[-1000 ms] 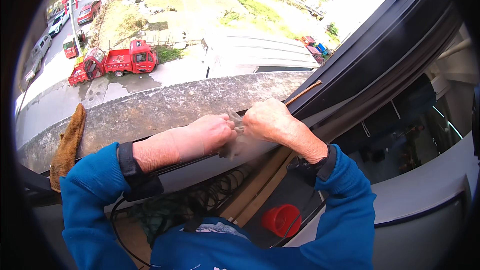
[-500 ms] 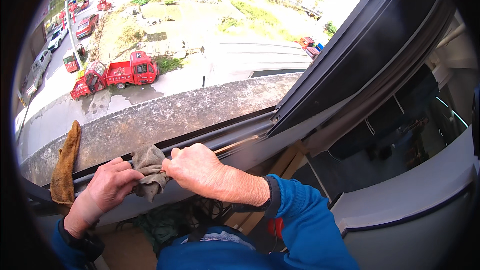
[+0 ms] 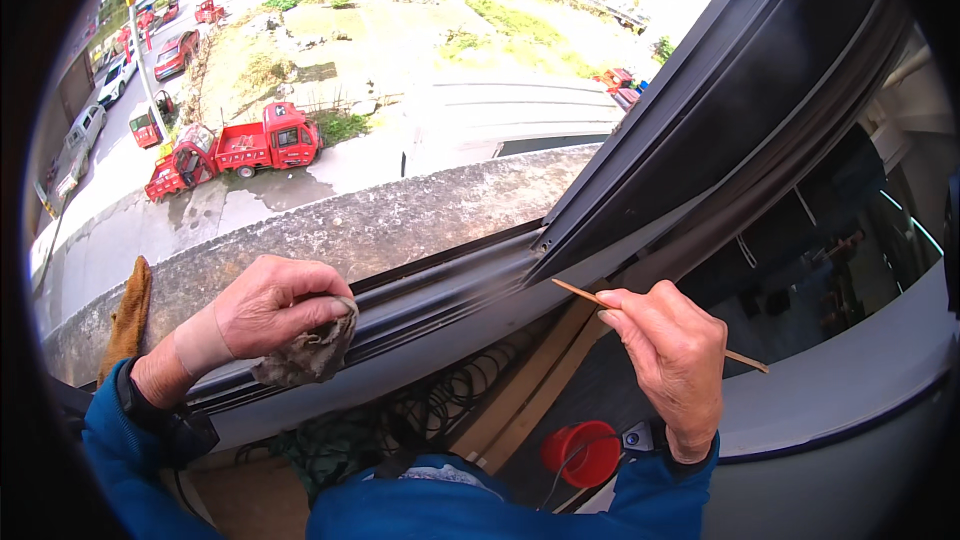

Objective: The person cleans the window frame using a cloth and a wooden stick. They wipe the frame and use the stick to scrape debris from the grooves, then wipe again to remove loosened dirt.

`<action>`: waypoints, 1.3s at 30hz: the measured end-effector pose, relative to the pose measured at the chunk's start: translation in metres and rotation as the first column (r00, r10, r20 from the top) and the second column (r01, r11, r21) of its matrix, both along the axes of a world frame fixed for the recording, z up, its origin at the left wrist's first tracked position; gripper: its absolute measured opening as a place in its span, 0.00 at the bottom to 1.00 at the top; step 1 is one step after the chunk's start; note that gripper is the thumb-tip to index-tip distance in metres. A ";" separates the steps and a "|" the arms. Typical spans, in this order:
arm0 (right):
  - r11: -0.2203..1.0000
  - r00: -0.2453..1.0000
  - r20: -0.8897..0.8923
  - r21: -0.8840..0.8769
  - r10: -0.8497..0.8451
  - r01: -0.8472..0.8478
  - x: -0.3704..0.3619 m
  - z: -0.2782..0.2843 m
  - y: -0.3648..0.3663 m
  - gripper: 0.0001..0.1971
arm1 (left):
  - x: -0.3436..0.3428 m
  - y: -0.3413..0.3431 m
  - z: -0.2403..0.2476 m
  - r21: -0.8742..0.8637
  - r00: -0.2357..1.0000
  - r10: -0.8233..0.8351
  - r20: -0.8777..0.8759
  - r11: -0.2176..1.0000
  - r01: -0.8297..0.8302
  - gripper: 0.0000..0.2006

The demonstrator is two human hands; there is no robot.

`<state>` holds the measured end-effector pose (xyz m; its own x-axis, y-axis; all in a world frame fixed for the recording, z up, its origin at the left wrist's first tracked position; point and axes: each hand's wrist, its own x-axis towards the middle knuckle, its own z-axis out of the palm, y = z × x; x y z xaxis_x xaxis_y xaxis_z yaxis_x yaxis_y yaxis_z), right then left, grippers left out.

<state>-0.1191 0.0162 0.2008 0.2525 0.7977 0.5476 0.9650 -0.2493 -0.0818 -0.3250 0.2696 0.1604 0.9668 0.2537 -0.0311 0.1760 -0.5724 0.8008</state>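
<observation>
My left hand point(image 3: 265, 310) is closed on a crumpled grey rag point(image 3: 312, 352), pinched between thumb and fingers over the window track. My right hand point(image 3: 668, 360) grips a thin wooden stick point(image 3: 578, 290) between thumb and fingertips, to the right of the track. One end of the stick points up and left toward the window frame; the other comes out behind the hand. Below the rag and to its right runs the dark metal window track point(image 3: 450, 285). A brown cloth point(image 3: 128, 320) hangs over the sill to the left of my left hand.
A tall dark window frame point(image 3: 650, 120) rises at the right. Beyond the track lies a rough concrete ledge point(image 3: 350, 210), with a drop to a street and parked red trucks point(image 3: 270, 143). Below are a red bucket point(image 3: 580, 453), wooden planks point(image 3: 530, 380) and coiled black cables point(image 3: 440, 390).
My right hand has drawn away from the rag to the right, carrying the stick. My left hand has shifted right and up with the rag. The red bucket shows more now.
</observation>
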 end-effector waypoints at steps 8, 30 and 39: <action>0.975 0.977 -0.086 0.087 -0.195 0.202 0.013 -0.004 -0.038 0.08 | 0.111 -0.002 0.004 0.113 0.856 -0.134 0.499 0.990 0.088 0.06; 0.703 0.681 0.705 -0.587 0.199 0.402 0.021 -0.121 0.126 0.12 | 0.161 0.019 -0.090 0.484 0.817 -0.535 0.217 0.785 0.386 0.17; 0.868 0.499 0.861 -0.318 0.096 0.381 0.035 -0.147 0.128 0.09 | 0.178 0.005 -0.111 0.592 0.822 -0.483 0.302 0.771 0.236 0.16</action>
<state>-0.0839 0.1442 0.0536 0.0038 0.9834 0.1816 0.4507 -0.1638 0.8775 -0.1472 0.2746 0.0490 0.8703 -0.2588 0.4190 -0.4060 -0.8585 0.3131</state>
